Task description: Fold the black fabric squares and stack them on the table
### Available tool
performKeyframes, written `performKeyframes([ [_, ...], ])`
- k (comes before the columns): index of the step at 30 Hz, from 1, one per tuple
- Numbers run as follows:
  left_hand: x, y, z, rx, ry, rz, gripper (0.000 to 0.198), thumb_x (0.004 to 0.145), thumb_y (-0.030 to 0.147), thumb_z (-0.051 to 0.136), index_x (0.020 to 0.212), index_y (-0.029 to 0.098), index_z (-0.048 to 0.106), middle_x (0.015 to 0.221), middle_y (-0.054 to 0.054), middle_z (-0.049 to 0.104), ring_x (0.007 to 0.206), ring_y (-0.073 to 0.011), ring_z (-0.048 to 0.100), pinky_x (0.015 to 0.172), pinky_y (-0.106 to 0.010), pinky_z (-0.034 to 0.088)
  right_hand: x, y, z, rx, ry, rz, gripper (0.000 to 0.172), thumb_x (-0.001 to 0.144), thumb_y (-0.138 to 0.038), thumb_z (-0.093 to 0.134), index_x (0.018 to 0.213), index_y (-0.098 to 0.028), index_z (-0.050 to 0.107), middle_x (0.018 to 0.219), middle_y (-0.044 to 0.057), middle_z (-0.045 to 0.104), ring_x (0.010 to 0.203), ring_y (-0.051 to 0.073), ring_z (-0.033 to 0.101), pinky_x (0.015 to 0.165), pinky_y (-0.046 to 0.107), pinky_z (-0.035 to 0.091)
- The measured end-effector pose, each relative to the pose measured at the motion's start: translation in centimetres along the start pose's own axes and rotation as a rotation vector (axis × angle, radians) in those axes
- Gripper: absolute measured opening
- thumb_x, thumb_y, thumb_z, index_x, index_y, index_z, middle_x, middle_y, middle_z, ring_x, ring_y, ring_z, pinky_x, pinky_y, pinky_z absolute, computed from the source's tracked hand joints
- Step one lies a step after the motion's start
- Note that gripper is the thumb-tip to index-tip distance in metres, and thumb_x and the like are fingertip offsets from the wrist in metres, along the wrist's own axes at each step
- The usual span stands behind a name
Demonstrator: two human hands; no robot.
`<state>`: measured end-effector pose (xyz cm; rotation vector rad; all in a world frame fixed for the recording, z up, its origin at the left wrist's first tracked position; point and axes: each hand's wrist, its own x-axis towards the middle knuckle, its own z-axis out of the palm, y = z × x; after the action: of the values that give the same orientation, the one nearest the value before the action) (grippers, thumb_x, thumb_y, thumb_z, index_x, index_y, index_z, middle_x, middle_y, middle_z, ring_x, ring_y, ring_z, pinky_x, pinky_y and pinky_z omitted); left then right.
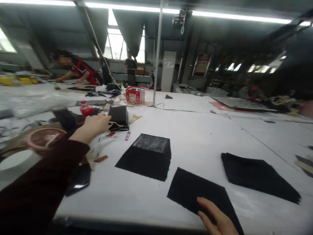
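Observation:
My left hand (94, 126), in a dark red sleeve, reaches out to the left and touches a stack of small black pieces (119, 118) with a pale strip on it; its fingers are curled, and what they grip is hidden. My right hand (216, 218) lies with fingers stretched flat on the near black fabric piece (195, 192) at the table's front edge. A thicker stack of black fabric (148, 156) lies in the middle. Another black piece (256, 176) lies to the right.
The white cutting table (200, 130) stretches far back. A pink basket (42, 138), a red-capped object (86, 109) and clutter sit at the left. A red box (135, 94) and a metal pole (157, 52) stand behind. A person (78, 70) leans over the far table.

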<state>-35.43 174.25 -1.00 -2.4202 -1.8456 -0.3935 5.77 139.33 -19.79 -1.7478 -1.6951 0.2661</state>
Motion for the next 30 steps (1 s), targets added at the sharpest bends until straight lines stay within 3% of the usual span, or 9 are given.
performKeyframes([
  [2,-2.1,4.2,3.8,-0.091,-0.057,0.204,0.038,0.083,0.025,0.059,0.12,0.013,0.063,0.136,-0.017,0.055,0.115,-0.0397,0.058,0.101,-0.058,0.039,-1.6,1.7,0.2,-0.123,0.025,-0.024,0.038,0.093,-0.045,0.054,0.12,-0.021,0.067,0.124,0.008,0.064,0.11,0.024,0.063,0.09,0.03,0.055],
  [5,-7.1,11.6,9.0,-0.347,-0.166,0.548,0.035,0.088,0.027,0.053,0.121,0.023,0.064,0.132,-0.008,0.06,0.118,-0.0245,0.058,0.104,-0.037,0.043,-3.0,3.6,0.8,-0.319,0.068,-0.053,0.043,0.097,-0.042,0.049,0.133,-0.019,0.056,0.136,0.01,0.055,0.12,0.026,0.056,0.095,0.039,0.054],
  [9,-14.1,20.6,14.6,-0.573,-0.28,0.74,0.034,0.087,0.022,0.056,0.121,0.025,0.063,0.131,-0.008,0.061,0.118,-0.0246,0.058,0.102,-0.04,0.046,-3.1,5.1,1.5,-0.516,0.106,-0.119,0.045,0.099,-0.038,0.046,0.14,-0.017,0.049,0.14,0.011,0.051,0.125,0.027,0.053,0.094,0.044,0.056],
  [12,-16.9,25.0,17.6,-0.576,-0.312,0.801,0.036,0.085,0.021,0.062,0.121,0.023,0.062,0.13,-0.009,0.06,0.118,-0.026,0.057,0.103,-0.042,0.046,-2.7,5.8,1.7,-0.59,0.094,-0.169,0.044,0.099,-0.034,0.046,0.14,-0.018,0.048,0.138,0.01,0.053,0.126,0.027,0.051,0.095,0.042,0.055],
  [15,-17.3,27.1,19.7,-0.53,-0.282,0.834,0.041,0.084,0.027,0.066,0.124,0.021,0.059,0.132,-0.008,0.059,0.12,-0.0272,0.055,0.105,-0.045,0.044,-2.7,6.0,1.5,-0.608,0.061,-0.152,0.042,0.098,-0.03,0.048,0.138,-0.019,0.05,0.137,0.01,0.054,0.125,0.027,0.052,0.095,0.041,0.054],
  [18,-16.2,27.7,21.3,-0.505,-0.245,0.857,0.045,0.087,0.031,0.063,0.131,0.022,0.053,0.139,-0.007,0.055,0.129,-0.0266,0.048,0.112,-0.046,0.038,-2.8,5.5,1.0,-0.549,0.034,-0.119,0.036,0.096,-0.025,0.047,0.131,-0.02,0.056,0.131,0.01,0.058,0.116,0.027,0.057,0.089,0.041,0.055],
  [22,-14.4,27.9,22.1,-0.511,-0.248,0.93,0.04,0.091,0.025,0.055,0.131,0.024,0.053,0.139,-0.007,0.055,0.132,-0.023,0.047,0.117,-0.047,0.029,-1.6,5.0,-0.3,-0.269,0.028,0.002,0.025,0.095,-0.019,0.042,0.101,-0.021,0.066,0.101,0.006,0.066,0.09,0.021,0.063,0.075,0.034,0.054],
  [26,-13.8,28.7,21.5,-0.554,-0.24,0.894,0.041,0.087,0.018,0.056,0.128,0.021,0.054,0.136,-0.008,0.056,0.127,-0.023,0.05,0.113,-0.043,0.036,2.7,5.6,-1.7,-0.028,0.02,0.269,0.017,0.092,-0.027,0.05,0.082,-0.02,0.062,0.076,0.0,0.063,0.071,0.018,0.06,0.065,0.029,0.048],
  [30,-13.5,29.8,21.1,-0.571,-0.25,0.832,0.036,0.087,0.019,0.058,0.122,0.021,0.056,0.131,-0.008,0.058,0.121,-0.0243,0.053,0.105,-0.043,0.043,8.7,7.1,-1.3,-0.052,-0.012,0.348,0.012,0.088,-0.026,0.053,0.085,-0.019,0.063,0.079,0.0,0.063,0.074,0.017,0.059,0.069,0.028,0.045],
])
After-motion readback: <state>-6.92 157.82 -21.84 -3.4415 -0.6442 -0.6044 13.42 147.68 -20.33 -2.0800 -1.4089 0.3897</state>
